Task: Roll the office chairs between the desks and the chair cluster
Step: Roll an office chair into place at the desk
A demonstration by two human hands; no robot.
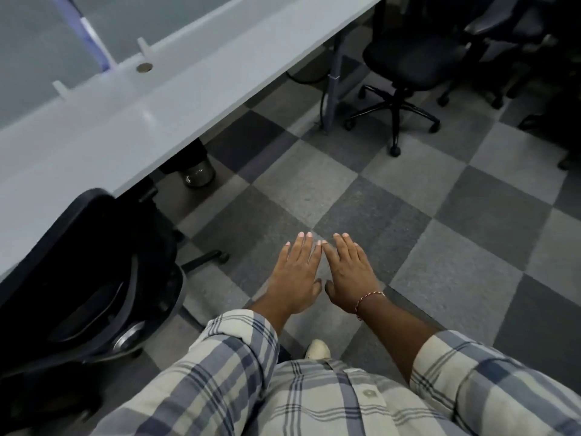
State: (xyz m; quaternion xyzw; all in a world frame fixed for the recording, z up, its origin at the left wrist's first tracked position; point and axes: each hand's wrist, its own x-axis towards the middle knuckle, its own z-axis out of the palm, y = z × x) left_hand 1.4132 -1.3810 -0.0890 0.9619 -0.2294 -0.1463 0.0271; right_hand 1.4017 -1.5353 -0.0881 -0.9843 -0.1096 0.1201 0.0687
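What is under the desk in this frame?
Under the desk stands a small bin, its top hidden by the desktop. A black chair is partly tucked beneath at the left; farther along is a desk leg. The rest is covered.

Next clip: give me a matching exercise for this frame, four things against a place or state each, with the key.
Things: 1 bin; 2 bracelet; 3 far chair; 4 left hand.
Places or states: A round the wrist of the right hand; B flat, holding nothing; C under the desk; D standing past the desk leg.
Pairs: 1-C, 2-A, 3-D, 4-B.
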